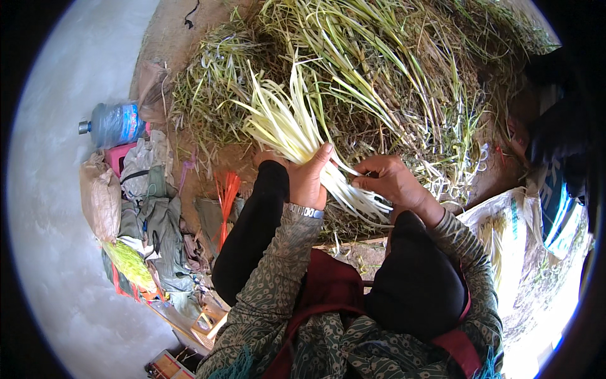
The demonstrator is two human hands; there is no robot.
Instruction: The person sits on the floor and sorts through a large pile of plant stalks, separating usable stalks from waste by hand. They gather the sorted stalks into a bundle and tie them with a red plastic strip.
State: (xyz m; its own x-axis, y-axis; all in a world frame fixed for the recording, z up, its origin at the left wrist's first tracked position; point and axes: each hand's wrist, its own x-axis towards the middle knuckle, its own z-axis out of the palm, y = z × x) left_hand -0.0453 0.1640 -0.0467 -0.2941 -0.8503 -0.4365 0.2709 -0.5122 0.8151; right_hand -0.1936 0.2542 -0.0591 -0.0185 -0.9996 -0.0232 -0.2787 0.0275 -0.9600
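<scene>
My left hand (307,184), with a metal watch band at the wrist, grips a bunch of pale yellow-green leafy stalks (289,128), which look like blanched chives. Their leaf tips fan up and to the left, and the white stem ends (357,199) stick out at the lower right of that hand. Close beside the stems, my right hand (397,182) pinches a thin pale stalk between thumb and forefinger. Just beyond both hands lies a big heap of long green stalks and dry, withered leaves (378,94).
Red plastic strips (228,199) stand by my left knee. Along the wall are a large water bottle (116,124), a tan sack (100,194), piled cloth (163,232) and more yellow-green stalks (130,265). A white woven sack (513,222) and a person in dark clothing (558,128) are at right.
</scene>
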